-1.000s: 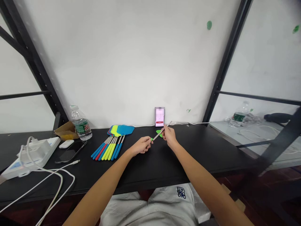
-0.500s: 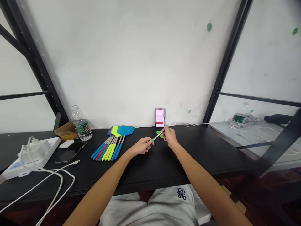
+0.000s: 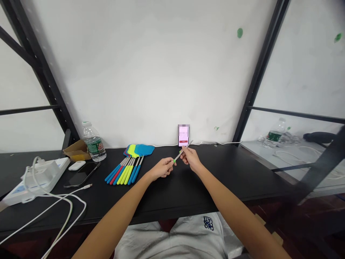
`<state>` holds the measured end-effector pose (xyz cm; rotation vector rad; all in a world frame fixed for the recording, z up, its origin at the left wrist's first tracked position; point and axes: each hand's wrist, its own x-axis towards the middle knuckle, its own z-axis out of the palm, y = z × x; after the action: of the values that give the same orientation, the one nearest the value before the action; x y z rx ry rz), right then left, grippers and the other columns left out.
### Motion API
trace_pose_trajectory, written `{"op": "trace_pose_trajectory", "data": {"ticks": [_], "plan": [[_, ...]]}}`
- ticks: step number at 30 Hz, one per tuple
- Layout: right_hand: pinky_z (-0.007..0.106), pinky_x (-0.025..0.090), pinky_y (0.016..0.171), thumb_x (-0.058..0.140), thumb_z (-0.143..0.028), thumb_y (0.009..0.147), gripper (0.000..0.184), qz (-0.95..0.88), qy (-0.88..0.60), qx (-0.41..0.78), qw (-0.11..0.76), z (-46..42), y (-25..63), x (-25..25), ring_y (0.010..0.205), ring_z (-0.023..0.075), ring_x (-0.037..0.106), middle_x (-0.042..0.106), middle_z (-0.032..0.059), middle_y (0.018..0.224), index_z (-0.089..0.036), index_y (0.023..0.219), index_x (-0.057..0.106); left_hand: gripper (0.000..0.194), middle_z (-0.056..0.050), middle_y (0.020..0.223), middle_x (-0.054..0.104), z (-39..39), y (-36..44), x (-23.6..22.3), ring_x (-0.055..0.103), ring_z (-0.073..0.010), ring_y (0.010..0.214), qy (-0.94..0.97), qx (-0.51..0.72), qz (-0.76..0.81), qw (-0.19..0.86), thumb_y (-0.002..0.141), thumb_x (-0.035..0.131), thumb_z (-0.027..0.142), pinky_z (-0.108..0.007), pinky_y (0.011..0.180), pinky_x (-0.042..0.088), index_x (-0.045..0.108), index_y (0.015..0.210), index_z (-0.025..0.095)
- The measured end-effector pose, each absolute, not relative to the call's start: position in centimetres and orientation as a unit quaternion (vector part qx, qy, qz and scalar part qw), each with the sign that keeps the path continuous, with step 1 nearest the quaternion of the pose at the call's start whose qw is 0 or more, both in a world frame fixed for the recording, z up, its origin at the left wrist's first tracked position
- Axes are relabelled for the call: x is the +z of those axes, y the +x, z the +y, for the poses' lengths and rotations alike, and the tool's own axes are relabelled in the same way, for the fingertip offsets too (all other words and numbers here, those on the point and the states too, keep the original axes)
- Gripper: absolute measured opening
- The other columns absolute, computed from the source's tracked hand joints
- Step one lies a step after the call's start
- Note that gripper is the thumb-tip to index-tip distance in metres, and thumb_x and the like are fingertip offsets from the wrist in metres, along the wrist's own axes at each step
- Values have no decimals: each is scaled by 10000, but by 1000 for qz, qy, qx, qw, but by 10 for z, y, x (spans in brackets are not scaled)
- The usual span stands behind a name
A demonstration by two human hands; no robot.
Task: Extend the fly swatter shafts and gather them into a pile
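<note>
My left hand [image 3: 162, 168] is closed around the green grip end of a thin metal rod [image 3: 178, 156], which looks like a telescopic fly swatter with the handle inside my fist. Higher up, my right hand [image 3: 191, 158] pinches the same rod, whose bare tip pokes out above the fingers. A bit of green shows beside the right fingers; most of it is hidden. To the left, several fly swatters [image 3: 144, 149] with blue, yellow and red handles lie fanned out side by side on the black table [image 3: 215, 187].
A lit phone [image 3: 183, 136] leans on the wall behind my hands. At left are a water bottle [image 3: 95, 145], a cardboard box [image 3: 77, 151], a white earbud case [image 3: 77, 165], a dark phone [image 3: 82, 175], a power strip [image 3: 40, 183] and loose white cables [image 3: 72, 196].
My right hand has slid down the rod toward my left hand. The green mesh piece by it is now mostly covered. My left hand stays nearly still.
</note>
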<state>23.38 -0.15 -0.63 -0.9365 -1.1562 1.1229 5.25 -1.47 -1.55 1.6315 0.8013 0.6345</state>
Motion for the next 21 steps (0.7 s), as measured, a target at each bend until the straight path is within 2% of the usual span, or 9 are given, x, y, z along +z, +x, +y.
{"op": "trace_pose_trajectory", "data": {"ticks": [5,10,14,18,21], "plan": [[185,212,304,573,-583,770,429,-555,-386,491,549,-5,227,-7,321,62,388,553,-6,511,-154,753,597,328,71,624,378,-16,55,-16,266,-26,420,697,313,329,555,861,485,528,-145,378,189,482,930,207],[187,245,327,494,-602,827,438,-530,-366,385,661,-8,232,0,340,59,370,489,-36,494,-175,787,584,325,57,636,414,-19,57,-15,336,-44,474,712,340,325,521,826,555,499,-154,411,241,501,923,194],[194,271,352,493,-592,839,441,-532,-366,349,679,-9,236,3,360,61,367,461,-33,488,-172,728,575,346,60,633,412,-21,57,-15,345,-55,493,722,342,339,498,804,568,513,-166,435,253,504,909,189],[197,287,365,493,-591,837,440,-545,-385,346,659,-13,231,5,375,68,379,479,-21,505,-179,705,575,396,59,605,360,-21,59,-19,334,-66,542,746,381,372,401,773,586,529,-187,495,267,446,685,168],[200,308,385,484,-587,842,428,-557,-385,334,655,-22,222,9,398,78,383,475,-21,512,-189,709,568,477,62,566,290,-20,62,-24,276,-67,540,753,394,401,342,751,589,549,-203,499,220,351,577,173]]}}
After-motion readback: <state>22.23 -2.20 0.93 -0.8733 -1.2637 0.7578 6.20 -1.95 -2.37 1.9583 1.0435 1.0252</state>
